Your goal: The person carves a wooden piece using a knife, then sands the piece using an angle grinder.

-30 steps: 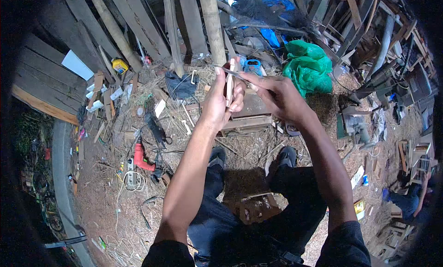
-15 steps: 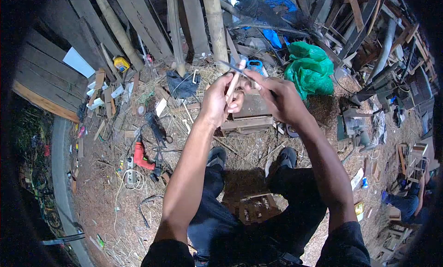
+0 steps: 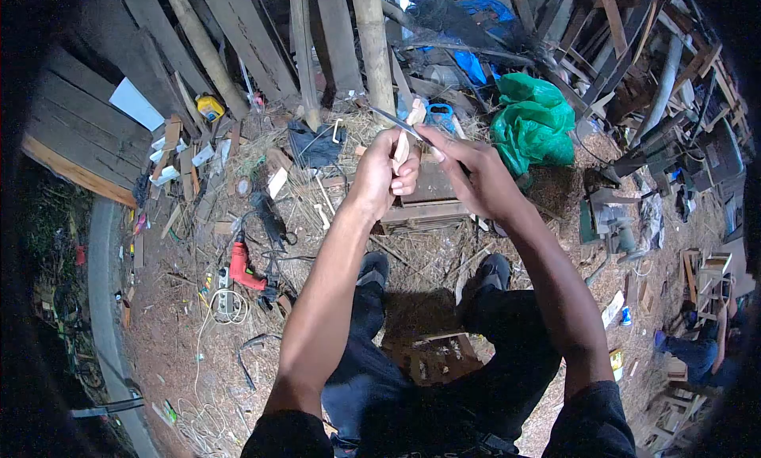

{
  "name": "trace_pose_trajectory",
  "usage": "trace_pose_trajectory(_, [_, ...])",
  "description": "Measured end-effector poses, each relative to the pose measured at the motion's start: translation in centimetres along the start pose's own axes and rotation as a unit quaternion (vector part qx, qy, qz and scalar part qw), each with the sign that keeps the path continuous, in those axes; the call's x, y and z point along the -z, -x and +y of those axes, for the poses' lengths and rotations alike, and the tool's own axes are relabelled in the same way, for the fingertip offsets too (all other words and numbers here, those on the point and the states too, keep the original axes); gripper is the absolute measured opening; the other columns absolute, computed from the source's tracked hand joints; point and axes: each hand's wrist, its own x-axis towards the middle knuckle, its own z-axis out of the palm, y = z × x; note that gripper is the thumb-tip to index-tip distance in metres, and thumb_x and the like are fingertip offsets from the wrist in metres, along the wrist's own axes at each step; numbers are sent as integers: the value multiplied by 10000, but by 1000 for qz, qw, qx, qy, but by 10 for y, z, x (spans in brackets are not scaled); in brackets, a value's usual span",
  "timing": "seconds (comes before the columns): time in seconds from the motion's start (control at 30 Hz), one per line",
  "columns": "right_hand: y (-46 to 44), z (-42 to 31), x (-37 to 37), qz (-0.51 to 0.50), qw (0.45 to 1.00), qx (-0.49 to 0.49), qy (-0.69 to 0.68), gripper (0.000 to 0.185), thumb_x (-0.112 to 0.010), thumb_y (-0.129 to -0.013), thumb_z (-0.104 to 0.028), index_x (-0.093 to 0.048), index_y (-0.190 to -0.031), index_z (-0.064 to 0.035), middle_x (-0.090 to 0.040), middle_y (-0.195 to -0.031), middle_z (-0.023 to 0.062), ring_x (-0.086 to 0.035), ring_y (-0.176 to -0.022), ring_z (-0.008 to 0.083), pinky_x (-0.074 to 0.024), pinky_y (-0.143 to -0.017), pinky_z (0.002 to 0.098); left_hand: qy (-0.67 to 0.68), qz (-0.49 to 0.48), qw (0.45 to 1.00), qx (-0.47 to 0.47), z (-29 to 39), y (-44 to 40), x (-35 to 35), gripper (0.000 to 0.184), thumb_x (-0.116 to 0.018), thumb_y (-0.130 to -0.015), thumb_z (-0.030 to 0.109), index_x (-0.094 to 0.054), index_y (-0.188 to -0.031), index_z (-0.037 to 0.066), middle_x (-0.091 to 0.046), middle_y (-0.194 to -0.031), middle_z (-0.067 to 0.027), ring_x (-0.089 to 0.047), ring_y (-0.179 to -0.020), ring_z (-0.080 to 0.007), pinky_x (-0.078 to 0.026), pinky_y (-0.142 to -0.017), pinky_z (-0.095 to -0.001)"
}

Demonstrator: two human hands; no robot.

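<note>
My left hand (image 3: 379, 175) is closed around a small pale piece of carved wood (image 3: 402, 151), its upper end sticking out beyond my fingers. Gripped in my right hand (image 3: 478, 171) is a knife, with its thin dark blade (image 3: 394, 122) pointing up and left. The blade lies across the wood, close to my left thumb. My right fingers hide the knife's handle. Both hands are held up over a low wooden block (image 3: 428, 212) in front of my feet.
A red power drill (image 3: 246, 266) lies left on the shavings-covered ground near a power strip (image 3: 227, 303) and cords. A green plastic bag (image 3: 533, 125) stands beyond my right hand. Boards (image 3: 337, 42) lean at the back. Another person (image 3: 697, 351) is at far right.
The wood piece has turned in my left hand, now showing a broader carved face. The knife blade has shifted slightly down along it, and my right hand has tilted.
</note>
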Motion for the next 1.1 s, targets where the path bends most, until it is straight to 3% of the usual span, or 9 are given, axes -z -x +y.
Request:
trace_pose_trajectory(0.3, [1, 7, -2, -1, 1000, 15, 4, 537, -524, -894, -51, -474, -1407, -201, -640, -994, 260, -627, -821, 447, -495, -694, 464, -49, 70, 996, 2, -1, -5, 4, 307, -366, -957, 312, -553, -913, 72, -560, -657, -82, -337, -426, -60, -259, -372, -201])
trace_pose_trajectory(0.37, [3, 4, 0, -12, 1000, -14, -1, 505, -512, -909, -34, -489, -1396, -163, -647, -1038, 246, -639, -889, 377, -489, -761, 425, -43, 67, 997, -2, -1, -5, 2, 292, -371, -954, 305, -549, -918, 76, -559, -661, -86, -339, -430, -60, -260, -373, -202])
trace_pose_trajectory(0.43, [3, -6, 5, -27, 998, -58, -7, 448, -490, -933, 7, -520, -1372, -82, -663, -1117, 217, -661, -1006, 236, -475, -883, 342, -24, 63, 998, -10, -1, -4, 0, 286, -371, -954, 304, -547, -928, 80, -560, -666, -89, -339, -432, -63, -261, -374, -201])
trace_pose_trajectory(0.53, [5, -3, 7, -13, 999, -50, -8, 453, -486, -931, 17, -522, -1370, -85, -665, -1118, 217, -658, -1003, 228, -475, -886, 342, -10, 56, 998, -3, -1, -5, 3, 289, -355, -968, 299, -542, -939, 81, -552, -678, -78, -355, -449, -70, -261, -382, -199])
trace_pose_trajectory(0.63, [4, 6, 0, 39, 999, 23, 3, 525, -546, -903, -66, -484, -1405, -204, -639, -1020, 268, -645, -877, 434, -511, -732, 432, -42, 89, 995, -11, 0, -4, -2, 303, -337, -984, 294, -538, -936, 73, -536, -684, -61, -369, -468, -75, -271, -401, -202])
trace_pose_trajectory(0.9, [5, 1, 1, -7, 1000, 10, 9, 508, -544, -905, -66, -494, -1397, -185, -643, -1063, 246, -643, -830, 431, -507, -717, 440, -72, 77, 993, -52, -4, -5, -2, 335, -328, -1008, 303, -528, -922, 49, -526, -699, -48, -435, -520, -112, -331, -459, -243])
trace_pose_trajectory(1.1, [5, -5, 3, -19, 1000, -17, 14, 546, -541, -889, -48, -484, -1407, -210, -654, -1001, 236, -642, -806, 429, -504, -706, 438, -67, 62, 993, -74, -2, -2, -3, 332, -346, -1019, 291, -524, -928, 26, -521, -703, -62, -477, -556, -140, -367, -487, -262])
